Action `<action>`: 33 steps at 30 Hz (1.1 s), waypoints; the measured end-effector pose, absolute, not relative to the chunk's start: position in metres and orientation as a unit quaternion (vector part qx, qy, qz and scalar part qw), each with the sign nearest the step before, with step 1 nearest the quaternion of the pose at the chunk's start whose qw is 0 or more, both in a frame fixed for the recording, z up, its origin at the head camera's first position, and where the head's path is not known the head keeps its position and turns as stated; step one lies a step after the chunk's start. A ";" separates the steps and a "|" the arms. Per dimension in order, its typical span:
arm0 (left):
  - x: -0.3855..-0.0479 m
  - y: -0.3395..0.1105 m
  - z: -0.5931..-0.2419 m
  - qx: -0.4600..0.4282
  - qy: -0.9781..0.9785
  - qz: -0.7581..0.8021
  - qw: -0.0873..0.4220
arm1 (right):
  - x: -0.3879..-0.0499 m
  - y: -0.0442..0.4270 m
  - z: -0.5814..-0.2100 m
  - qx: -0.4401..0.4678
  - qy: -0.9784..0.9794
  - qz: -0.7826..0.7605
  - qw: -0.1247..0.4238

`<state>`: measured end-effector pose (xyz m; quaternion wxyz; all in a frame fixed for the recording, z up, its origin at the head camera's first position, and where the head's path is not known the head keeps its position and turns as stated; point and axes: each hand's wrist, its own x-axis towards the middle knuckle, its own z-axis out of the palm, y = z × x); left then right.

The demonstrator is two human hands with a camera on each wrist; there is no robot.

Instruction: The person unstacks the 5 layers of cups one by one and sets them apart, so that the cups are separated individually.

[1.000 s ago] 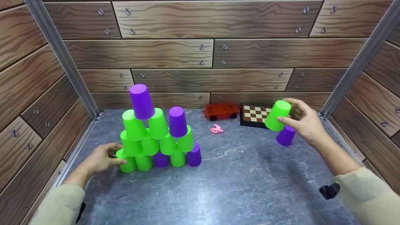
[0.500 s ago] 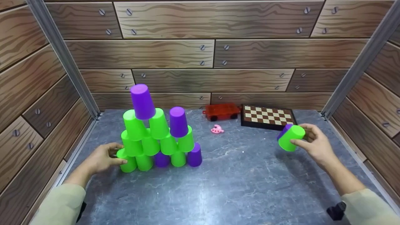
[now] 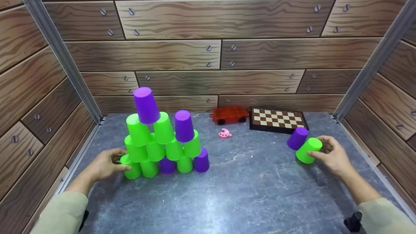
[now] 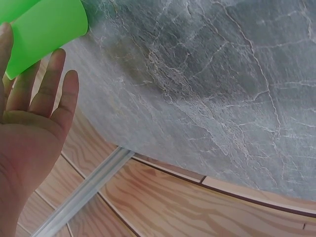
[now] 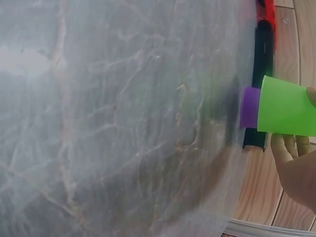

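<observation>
On the left stands a pyramid of upside-down cups in tiers, green and purple, with a purple cup (image 3: 146, 105) at its peak. My left hand (image 3: 104, 164) holds the green cup (image 3: 132, 169) at the bottom left corner between thumb and fingers; the left wrist view shows this green cup (image 4: 47, 34) against the fingertips. A purple cup (image 3: 184, 126) caps the right side of the third tier. My right hand (image 3: 334, 156) grips another upside-down green cup (image 3: 307, 152), beside a lone purple cup (image 3: 296, 139). Whether the gripped cup touches the table cannot be told.
Toward the back lie a red toy wagon (image 3: 230, 114), a checkered board (image 3: 278, 119) and a small pink toy (image 3: 224, 133). Wood-patterned walls (image 3: 221, 55) enclose the grey marbled table (image 3: 234, 195) at the back and both sides.
My right hand has brought its green cup down and to the right, from above the lone purple cup to in front of it. My left hand and the pyramid stay put.
</observation>
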<state>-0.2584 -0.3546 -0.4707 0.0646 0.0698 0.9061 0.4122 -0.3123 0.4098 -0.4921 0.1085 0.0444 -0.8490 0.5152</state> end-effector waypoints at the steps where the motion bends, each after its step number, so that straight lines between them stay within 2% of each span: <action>1: -0.258 -0.355 -0.471 0.069 0.906 0.412 0.065 | -0.313 0.410 -0.494 0.042 -0.850 0.513 0.107; 20: -0.258 -0.353 -0.468 0.064 0.903 0.417 0.075 | -0.319 0.413 -0.510 0.018 -0.865 0.494 0.083; 33: -0.258 -0.353 -0.469 0.058 0.905 0.416 0.071 | -0.322 0.414 -0.514 0.026 -0.877 0.471 0.091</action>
